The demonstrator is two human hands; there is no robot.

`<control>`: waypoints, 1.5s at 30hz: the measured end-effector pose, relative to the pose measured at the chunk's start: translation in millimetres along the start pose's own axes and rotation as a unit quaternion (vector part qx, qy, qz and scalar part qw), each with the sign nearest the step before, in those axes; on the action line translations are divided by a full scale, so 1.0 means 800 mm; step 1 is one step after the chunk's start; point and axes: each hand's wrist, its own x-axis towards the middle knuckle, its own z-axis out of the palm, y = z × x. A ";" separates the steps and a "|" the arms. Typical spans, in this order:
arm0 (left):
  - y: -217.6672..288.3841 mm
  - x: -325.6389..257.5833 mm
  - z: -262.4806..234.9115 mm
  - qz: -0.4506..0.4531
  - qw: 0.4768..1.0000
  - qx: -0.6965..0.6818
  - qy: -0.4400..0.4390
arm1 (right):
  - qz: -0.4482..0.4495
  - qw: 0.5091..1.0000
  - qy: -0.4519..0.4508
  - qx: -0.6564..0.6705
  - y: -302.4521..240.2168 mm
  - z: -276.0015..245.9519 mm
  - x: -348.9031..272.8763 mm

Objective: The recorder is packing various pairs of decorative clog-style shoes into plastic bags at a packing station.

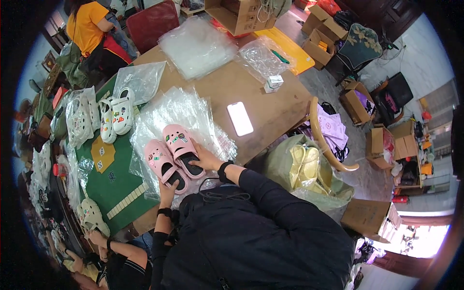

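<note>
A pair of pink clogs with small charms on the toes rests over a pile of clear plastic bags (179, 104). My left hand (167, 194) grips the heel end of the left pink clog (157, 155). Around the outer side of the right pink clog (177, 138), my right hand (205, 158) is closed, its thumb near the opening. The two shoes lie side by side, toes pointing away from me. Dark insoles show inside both.
White clogs (122, 112) with charms stand on a green mat (125, 166). A phone (240, 119) and a small white box (273, 84) lie to the right. Yellow clogs fill a bag (280, 162). At lower left, a co-worker's hands (98, 240) hold cream clogs (93, 216).
</note>
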 end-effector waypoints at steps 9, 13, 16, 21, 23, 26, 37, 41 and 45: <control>-0.004 -0.007 0.002 0.032 0.998 0.052 0.019 | -0.012 1.000 -0.003 0.029 0.003 -0.002 -0.002; 0.013 -0.013 0.008 -0.001 0.999 0.031 0.016 | -0.019 0.999 -0.032 0.018 0.002 -0.008 -0.002; 0.014 -0.011 0.008 0.007 0.999 0.036 0.026 | -0.022 0.999 -0.029 0.022 0.003 -0.006 0.002; 0.021 0.005 0.015 0.100 0.994 0.048 -0.019 | -0.019 0.999 0.006 0.033 0.014 -0.011 0.002; 0.017 0.006 0.015 0.151 0.987 0.051 -0.019 | -0.038 0.996 0.012 0.075 0.022 0.001 -0.003; 0.024 -0.013 0.006 0.097 0.995 -0.001 0.022 | -0.041 0.999 0.009 0.023 -0.001 0.015 -0.003; 0.006 0.000 0.017 -0.042 0.990 -0.120 0.066 | 0.041 0.997 0.035 0.058 0.015 0.026 0.005; -0.004 0.013 0.010 0.136 0.990 0.010 0.038 | -0.108 0.993 0.025 0.046 0.018 0.017 0.003; -0.039 0.026 0.004 -0.013 0.997 0.020 0.077 | -0.034 0.978 -0.100 0.179 0.014 -0.007 0.003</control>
